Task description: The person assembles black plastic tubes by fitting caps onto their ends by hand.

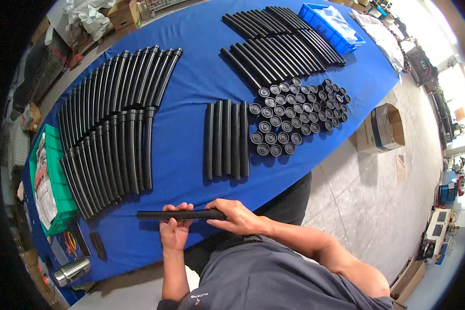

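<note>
A black tube (151, 215) lies level across both hands at the table's near edge. My left hand (174, 232) is closed around its middle, fingers behind and thumb in front. My right hand (236, 217) wraps the tube's right end; whether a cap sits under those fingers is hidden. Just beyond them, several loose black tubes (227, 139) lie side by side. To their right stands a cluster of round black caps (275, 121) with ringed tops. On the left, two rows of black tubes (103, 155) have wider collars at their far ends.
More black tubes (274, 57) lie in rows at the back, beside a blue crate (352, 45). A green crate (62, 181), a metal cylinder (72, 272) and a dark brush-like piece (97, 245) sit at the left. A cardboard box (369, 135) stands on the floor at right.
</note>
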Available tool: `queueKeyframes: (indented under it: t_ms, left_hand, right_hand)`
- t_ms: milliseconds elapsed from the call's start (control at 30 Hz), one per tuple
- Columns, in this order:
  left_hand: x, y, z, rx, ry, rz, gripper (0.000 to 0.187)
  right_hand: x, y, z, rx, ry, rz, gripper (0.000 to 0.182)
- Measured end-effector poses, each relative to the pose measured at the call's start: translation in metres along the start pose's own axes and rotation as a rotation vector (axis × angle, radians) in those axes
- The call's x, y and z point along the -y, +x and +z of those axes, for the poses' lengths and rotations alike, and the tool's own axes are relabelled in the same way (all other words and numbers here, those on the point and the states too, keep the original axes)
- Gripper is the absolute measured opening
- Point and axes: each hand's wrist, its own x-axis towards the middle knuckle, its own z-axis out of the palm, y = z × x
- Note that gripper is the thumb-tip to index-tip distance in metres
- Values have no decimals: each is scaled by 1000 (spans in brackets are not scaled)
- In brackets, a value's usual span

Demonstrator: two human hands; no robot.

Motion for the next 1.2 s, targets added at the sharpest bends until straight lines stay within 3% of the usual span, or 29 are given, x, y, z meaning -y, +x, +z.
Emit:
queueKeyframes:
  t_ms: [67,167,267,633,733,833,867,1067,1200]
  left_hand:
    - [2,1,-10,31,-9,16,35]
    - [2,2,-9,36,-22,34,34]
    - [2,1,-9,30,-31,41,33]
    - [4,0,-11,46,-46,62,34]
    - [1,-1,-11,37,-14,37,36]
    - [1,-3,-12,34,-10,34,36]
    - [2,1,-12,38,-18,46,36]
    - [2,-4,-9,7,-18,50,36]
    - [3,0,-11,22,-16,53,37]
  right_hand:
    - [2,1,0,-18,-1,-36,40]
    - [13,5,-6,43,39,76,41]
    - [7,5,2,-41,-11,-45,40]
    - [9,2,3,10,130,121,40]
    - [2,2,10,-63,127,63,38]
    - [7,0,10,-34,248,196,37]
    - [0,-1,13,-69,172,100,35]
    - [9,0,10,-44,324,231,36]
    - [6,-1,14,-66,276,192,35]
